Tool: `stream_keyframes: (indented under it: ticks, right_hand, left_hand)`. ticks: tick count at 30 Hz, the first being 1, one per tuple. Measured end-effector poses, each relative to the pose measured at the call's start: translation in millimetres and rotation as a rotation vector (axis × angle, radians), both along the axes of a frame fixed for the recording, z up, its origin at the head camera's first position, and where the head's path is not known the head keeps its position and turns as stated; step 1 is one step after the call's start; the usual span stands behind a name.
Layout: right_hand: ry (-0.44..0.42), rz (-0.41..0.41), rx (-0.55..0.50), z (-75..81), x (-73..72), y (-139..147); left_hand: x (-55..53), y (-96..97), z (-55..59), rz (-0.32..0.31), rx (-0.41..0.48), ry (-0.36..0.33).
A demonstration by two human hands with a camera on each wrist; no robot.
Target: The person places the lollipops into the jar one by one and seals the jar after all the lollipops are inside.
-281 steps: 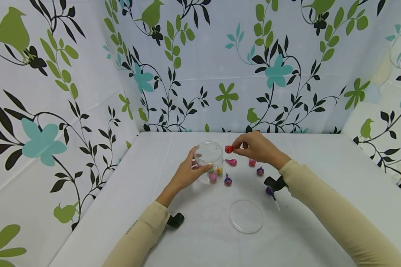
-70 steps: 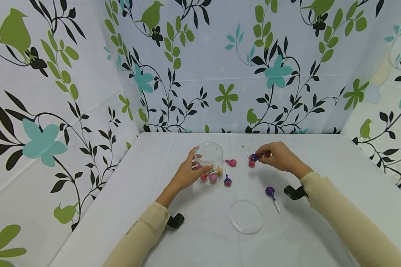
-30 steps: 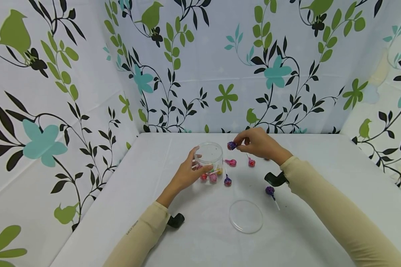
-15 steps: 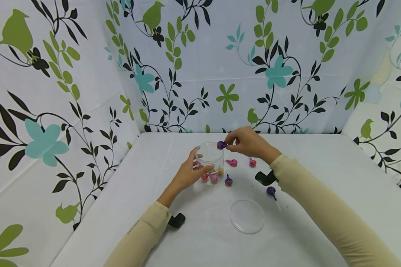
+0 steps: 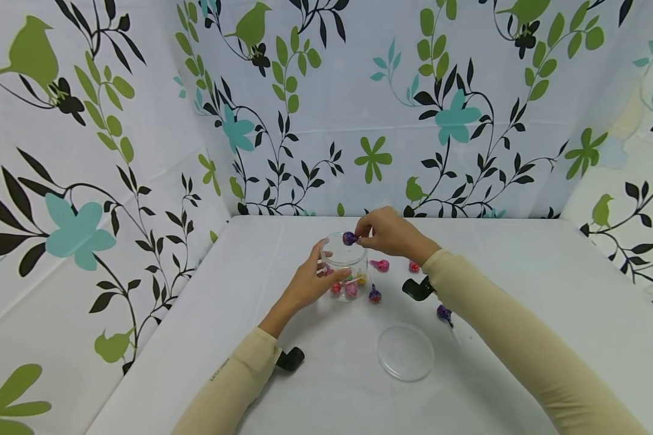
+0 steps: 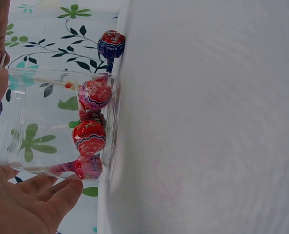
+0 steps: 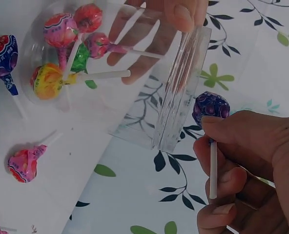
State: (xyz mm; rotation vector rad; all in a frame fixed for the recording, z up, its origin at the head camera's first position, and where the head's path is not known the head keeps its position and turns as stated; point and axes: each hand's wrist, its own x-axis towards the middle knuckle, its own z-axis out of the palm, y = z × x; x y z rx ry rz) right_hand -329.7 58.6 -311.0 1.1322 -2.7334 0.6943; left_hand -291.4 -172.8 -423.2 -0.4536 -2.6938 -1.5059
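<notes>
In the head view my left hand (image 5: 310, 278) grips a clear, lidless jar (image 5: 344, 258) from its left side, thumb across the front. Lollipops lie at the jar's bottom: pink (image 6: 94, 94) and red (image 6: 89, 138) ones in the left wrist view, a yellow one (image 7: 47, 81) and a green one (image 7: 80, 59) in the right wrist view. Over the jar's mouth, my right hand (image 5: 394, 234) pinches a purple-wrapped lollipop (image 7: 211, 108) just below its head, the white stick pointing back along the fingers.
On the white table (image 5: 326, 399), a round clear lid (image 5: 405, 353) lies in front of the jar. Right of the jar lie a purple-and-red lollipop (image 5: 375, 294), a pink one (image 5: 380, 265) and a red one (image 5: 414, 266). Another purple lollipop (image 5: 444, 313) is near the right forearm.
The red lollipop held earlier is now in the jar. My right hand has picked up a purple lollipop from the table and carried it left over the jar's mouth. My left hand keeps its hold.
</notes>
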Motion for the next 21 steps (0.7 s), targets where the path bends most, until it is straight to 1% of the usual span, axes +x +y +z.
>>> stream_keyframes:
  ticks: [6, 12, 16, 21]
  right_hand:
    - [-0.011, 0.0, 0.01, -1.7, 0.0, -6.7]
    - [-0.005, -0.017, 0.001, 4.1, 3.2, -4.3]
    - [-0.004, -0.038, -0.027, 5.3, 3.3, 5.3]
    - [-0.002, -0.084, -0.062, -0.9, 3.0, 28.7]
  left_hand:
    - [2.0, -0.5, 1.4, -0.007, -0.002, 0.003]
    - [1.1, -0.1, 1.4, -0.009, -0.014, 0.007]
    - [-0.4, -0.6, -0.1, -0.005, -0.011, 0.018]
    - [-2.1, -0.6, -2.1, -0.003, -0.027, 0.013]
